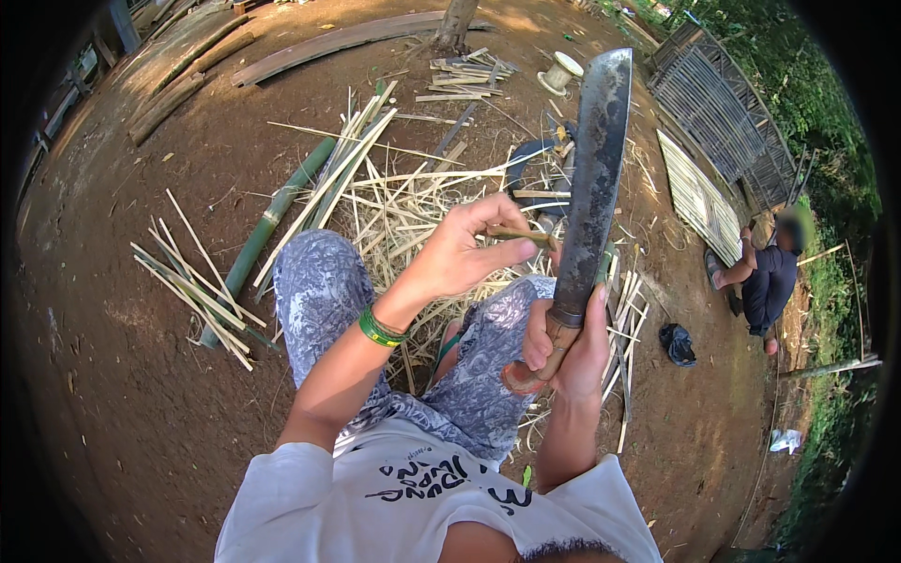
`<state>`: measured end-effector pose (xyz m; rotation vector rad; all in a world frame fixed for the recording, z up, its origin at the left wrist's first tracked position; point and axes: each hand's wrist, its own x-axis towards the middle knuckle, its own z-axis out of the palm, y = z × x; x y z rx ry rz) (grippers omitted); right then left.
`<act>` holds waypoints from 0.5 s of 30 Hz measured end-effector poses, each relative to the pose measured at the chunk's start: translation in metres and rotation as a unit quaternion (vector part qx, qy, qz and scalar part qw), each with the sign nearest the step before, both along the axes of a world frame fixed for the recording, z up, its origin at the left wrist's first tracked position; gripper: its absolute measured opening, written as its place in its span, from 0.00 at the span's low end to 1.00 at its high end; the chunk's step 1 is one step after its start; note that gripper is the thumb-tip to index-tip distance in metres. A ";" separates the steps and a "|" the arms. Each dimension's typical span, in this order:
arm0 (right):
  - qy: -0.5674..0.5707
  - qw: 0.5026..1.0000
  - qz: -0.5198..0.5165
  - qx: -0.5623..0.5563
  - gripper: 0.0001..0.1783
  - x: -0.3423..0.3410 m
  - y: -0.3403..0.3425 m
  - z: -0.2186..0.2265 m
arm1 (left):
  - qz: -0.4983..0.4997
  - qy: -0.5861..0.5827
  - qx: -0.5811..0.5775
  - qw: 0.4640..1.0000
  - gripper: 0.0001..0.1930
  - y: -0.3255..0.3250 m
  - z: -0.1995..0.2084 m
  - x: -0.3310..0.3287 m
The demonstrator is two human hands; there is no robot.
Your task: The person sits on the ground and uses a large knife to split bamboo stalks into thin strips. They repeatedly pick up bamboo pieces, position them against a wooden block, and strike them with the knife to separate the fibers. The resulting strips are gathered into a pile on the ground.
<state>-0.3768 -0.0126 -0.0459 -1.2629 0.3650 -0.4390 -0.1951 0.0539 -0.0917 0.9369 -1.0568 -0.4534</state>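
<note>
My right hand [584,349] is wrapped round the wooden handle [556,349] of a machete. Its broad dark blade [601,159] points up and away, slightly tilted to the right. Between the thumb and fingers of my left hand [469,251] is a bamboo strip [519,234], greenish brown and narrow. The strip's right end reaches close to the blade; whether it touches is unclear. Both hands are above my bent legs in patterned trousers [319,281]. Pale bamboo shavings [394,211] lie heaped on the ground beyond my knees.
A green bamboo pole [272,218] lies to the left, with split strips [192,291] beside it. Further split pieces [469,73] and a cream spool [561,71] are beyond. At right are a black plastic bag [677,344], a crouching person [774,281] and a slatted bamboo panel [699,192].
</note>
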 end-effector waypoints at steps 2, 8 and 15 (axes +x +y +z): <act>-0.024 1.000 -0.006 -0.007 0.40 0.005 0.001 0.005 | 0.004 0.079 -0.018 0.997 0.08 -0.003 0.004 0.002; -0.100 0.995 0.007 -0.001 0.39 0.014 0.005 0.002 | 0.164 0.121 -0.180 0.962 0.06 0.013 0.045 0.081; -0.039 0.999 -0.028 -0.007 0.29 0.051 0.017 -0.029 | 0.281 0.182 -0.338 0.879 0.11 0.092 0.098 0.125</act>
